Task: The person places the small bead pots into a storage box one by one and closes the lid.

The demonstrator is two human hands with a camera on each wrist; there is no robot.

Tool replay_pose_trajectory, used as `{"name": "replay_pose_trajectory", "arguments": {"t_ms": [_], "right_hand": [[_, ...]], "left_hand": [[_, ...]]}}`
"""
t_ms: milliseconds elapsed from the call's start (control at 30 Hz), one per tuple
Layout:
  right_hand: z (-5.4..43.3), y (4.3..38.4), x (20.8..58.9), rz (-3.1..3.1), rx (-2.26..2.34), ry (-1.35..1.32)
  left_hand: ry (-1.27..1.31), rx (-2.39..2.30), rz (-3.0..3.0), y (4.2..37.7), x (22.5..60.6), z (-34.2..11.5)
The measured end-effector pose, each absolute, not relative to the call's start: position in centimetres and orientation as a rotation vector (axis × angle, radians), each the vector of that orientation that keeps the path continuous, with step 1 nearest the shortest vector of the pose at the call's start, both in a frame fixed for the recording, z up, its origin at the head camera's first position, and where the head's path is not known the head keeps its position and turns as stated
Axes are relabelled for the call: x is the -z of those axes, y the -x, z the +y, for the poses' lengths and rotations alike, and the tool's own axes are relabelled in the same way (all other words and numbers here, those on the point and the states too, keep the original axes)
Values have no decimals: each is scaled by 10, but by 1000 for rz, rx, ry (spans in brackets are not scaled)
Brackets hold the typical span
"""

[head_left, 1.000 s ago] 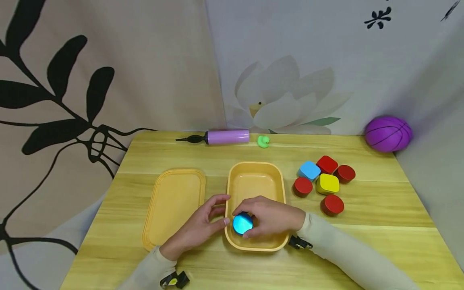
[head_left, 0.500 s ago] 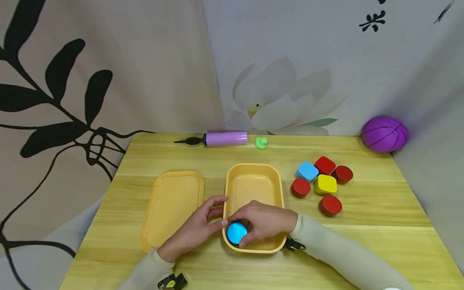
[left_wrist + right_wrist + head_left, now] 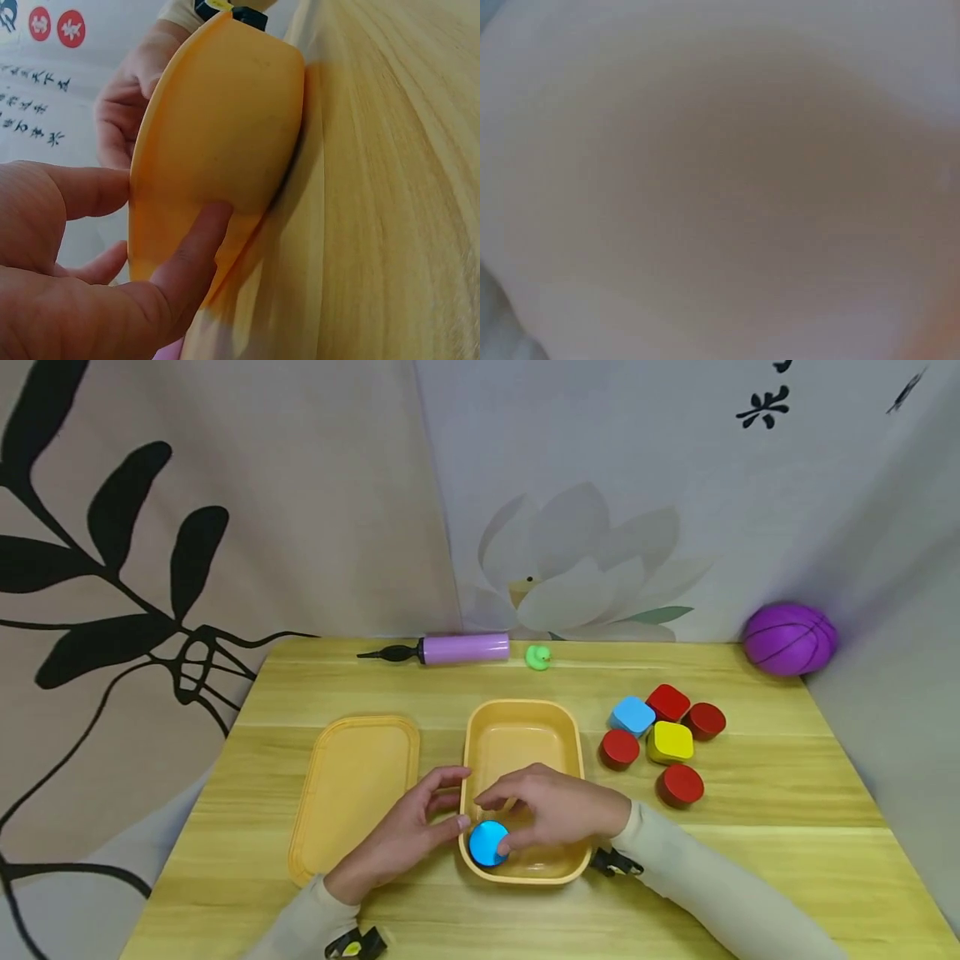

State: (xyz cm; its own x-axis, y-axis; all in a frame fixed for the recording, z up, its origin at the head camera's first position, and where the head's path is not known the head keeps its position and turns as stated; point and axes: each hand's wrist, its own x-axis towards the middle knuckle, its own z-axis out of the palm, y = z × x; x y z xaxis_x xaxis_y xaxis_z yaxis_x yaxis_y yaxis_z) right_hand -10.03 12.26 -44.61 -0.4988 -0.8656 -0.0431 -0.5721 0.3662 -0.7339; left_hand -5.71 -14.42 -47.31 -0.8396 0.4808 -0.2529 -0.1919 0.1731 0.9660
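Note:
A round blue block (image 3: 487, 843) sits in the near left corner of a yellow-orange plastic box (image 3: 521, 703). My right hand (image 3: 558, 806) is over the box; its thumb tip is at the block's right edge, while its fingers are raised away from the block. My left hand (image 3: 408, 831) touches the box's left side with its thumb and fingertips, without curling round it. In the left wrist view, the left hand (image 3: 82, 262) has one digit at the rim and another against the outer wall. The right wrist view is a blur that shows no clear object.
Left of the box lies a matching flat lid (image 3: 360, 785). Several red, blue and yellow blocks (image 3: 670, 741) are grouped to the right. Along the back are a purple hand pump (image 3: 465, 648), a green toy duck (image 3: 537, 657) and a purple ball (image 3: 790, 639).
My right hand has brought the blue block to the near left corner of the box and let go, its fingers lifting off. The left hand stays at the box's side.

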Motion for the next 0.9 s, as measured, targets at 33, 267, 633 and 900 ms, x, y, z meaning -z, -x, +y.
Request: {"name": "replay_pose_trajectory", "arguments": {"t_ms": [33, 267, 633, 900], "right_hand": [[125, 101, 444, 2206, 967, 1236], [145, 102, 437, 2269, 1080, 1182], [186, 100, 424, 2503, 1247, 1166], [225, 99, 424, 2620, 1350, 1007]], "left_hand": [[-265, -1720, 1942, 57, 473, -144], [-231, -1748, 1911, 56, 472, -144], [-231, -1748, 1926, 56, 471, -143], [-253, -1712, 1966, 57, 474, -142]]}}
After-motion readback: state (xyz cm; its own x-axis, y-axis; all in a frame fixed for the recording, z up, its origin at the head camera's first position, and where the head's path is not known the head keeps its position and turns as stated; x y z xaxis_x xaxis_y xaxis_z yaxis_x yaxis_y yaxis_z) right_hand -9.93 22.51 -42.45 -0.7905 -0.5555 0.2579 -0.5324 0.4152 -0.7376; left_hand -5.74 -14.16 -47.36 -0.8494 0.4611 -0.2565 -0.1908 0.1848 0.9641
